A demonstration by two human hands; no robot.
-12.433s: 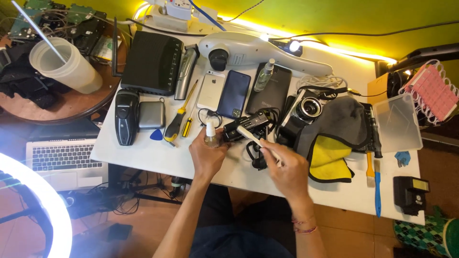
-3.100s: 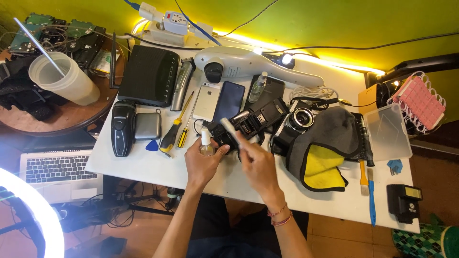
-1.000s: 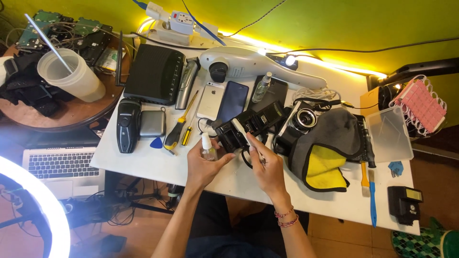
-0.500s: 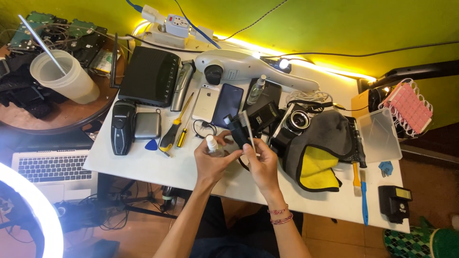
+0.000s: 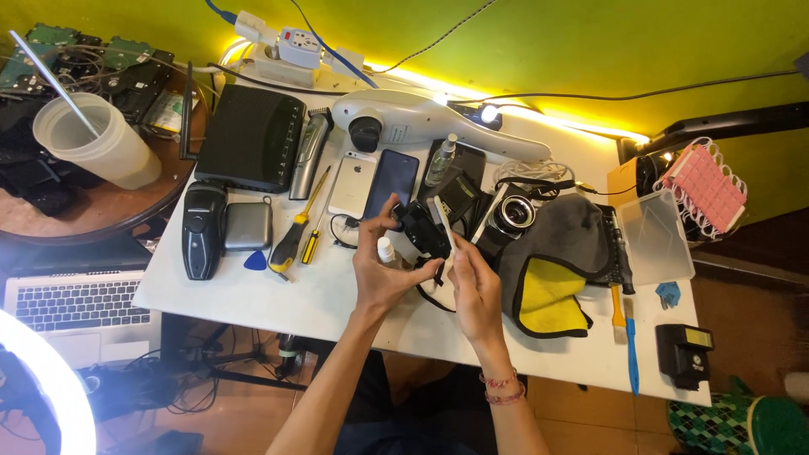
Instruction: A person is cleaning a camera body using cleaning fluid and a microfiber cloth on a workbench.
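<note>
While both hands are meeting over the middle of the white table (image 5: 278, 303), the left hand (image 5: 381, 274) is gripping a small black device (image 5: 421, 232), thumb and fingers closed around its lower side, lifting it just above the tabletop. Right hand (image 5: 474, 282) is pinching a thin white stick-like tool (image 5: 443, 223) between fingertips, its tip standing up beside the black device, touching or nearly touching it; exact contact is hard to tell. A small white bottle (image 5: 386, 249) is standing just beside the left palm. Behind the hands, a white phone (image 5: 352, 184) and a dark phone (image 5: 392, 179) are lying side by side, with a camera (image 5: 512, 215) just right of the held device. A grey and yellow cloth (image 5: 560, 270) is lying right of the right hand, partly under the camera. Left of the hands, two yellow-handled screwdrivers (image 5: 295, 232) are lying near a grey box (image 5: 248, 226) and a black scanner-like handset (image 5: 204, 229). A black router (image 5: 251, 139) is sitting at the far left of the table, a white hair-dryer-shaped device (image 5: 421, 118) behind the phones. A clear plastic box (image 5: 656, 236) is resting at the right edge, a blue-handled brush (image 5: 631, 345) near the front right, a laptop (image 5: 76, 303) below the table's left side.
</note>
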